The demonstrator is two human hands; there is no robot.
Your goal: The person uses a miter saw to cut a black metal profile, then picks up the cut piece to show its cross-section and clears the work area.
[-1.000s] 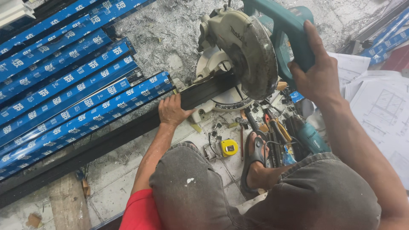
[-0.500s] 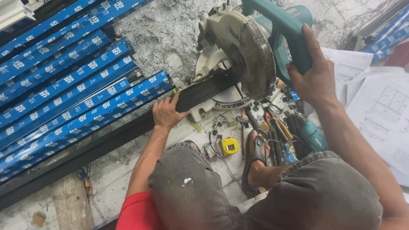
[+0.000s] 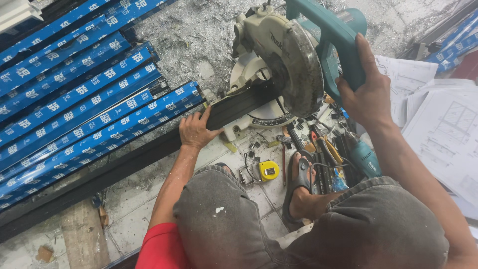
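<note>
Cutting looks set up: the left hand (image 3: 195,130) presses flat, fingers spread, on the black bar (image 3: 149,149) lying across the mitre saw (image 3: 279,65) base on the floor, the right hand (image 3: 362,92) clamped on its teal handle (image 3: 334,37); lowering the blade calls for a steady hold.

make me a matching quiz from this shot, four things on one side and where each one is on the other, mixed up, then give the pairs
Things:
1. left hand
2. right hand
3. yellow tape measure
4. paper drawings

Places:
A. on the floor to the right of the saw
B. pressing the black bar down beside the saw base
C. wrapped around the teal handle of the mitre saw
D. on the tiles between the knee and the sandalled foot

Pairs: 1-B, 2-C, 3-D, 4-A
</note>
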